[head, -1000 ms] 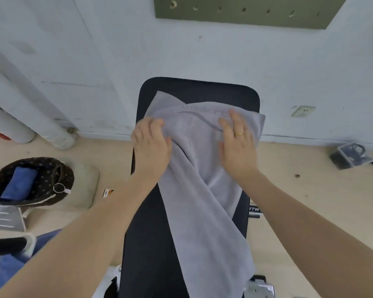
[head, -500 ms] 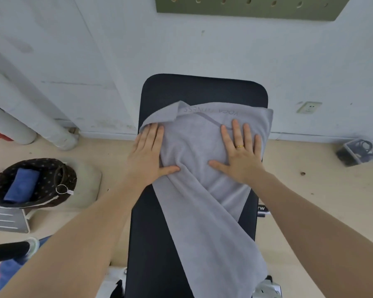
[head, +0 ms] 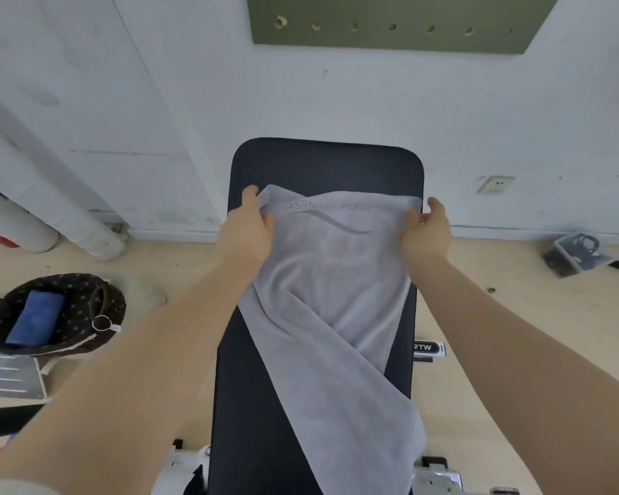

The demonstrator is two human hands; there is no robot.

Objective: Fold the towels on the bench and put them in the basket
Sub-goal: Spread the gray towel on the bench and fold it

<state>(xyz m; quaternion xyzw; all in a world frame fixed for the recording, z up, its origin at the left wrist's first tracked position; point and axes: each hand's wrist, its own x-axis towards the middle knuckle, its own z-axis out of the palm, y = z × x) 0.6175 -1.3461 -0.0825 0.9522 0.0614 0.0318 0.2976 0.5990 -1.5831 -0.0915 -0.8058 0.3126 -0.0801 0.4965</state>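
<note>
Two hands, left hand (head: 248, 223) and right hand (head: 426, 228), fingers pinching our towel's (head: 331, 309) twelve-o'clock corners; its skewed tail may slide off the worktop (head: 324, 162).

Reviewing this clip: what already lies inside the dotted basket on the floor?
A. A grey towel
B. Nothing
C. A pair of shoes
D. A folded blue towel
D. The dark dotted basket on the floor to the person's left holds a folded blue towel, while the grey towel lies on the bench, gripped at its far corners by both hands.
</note>
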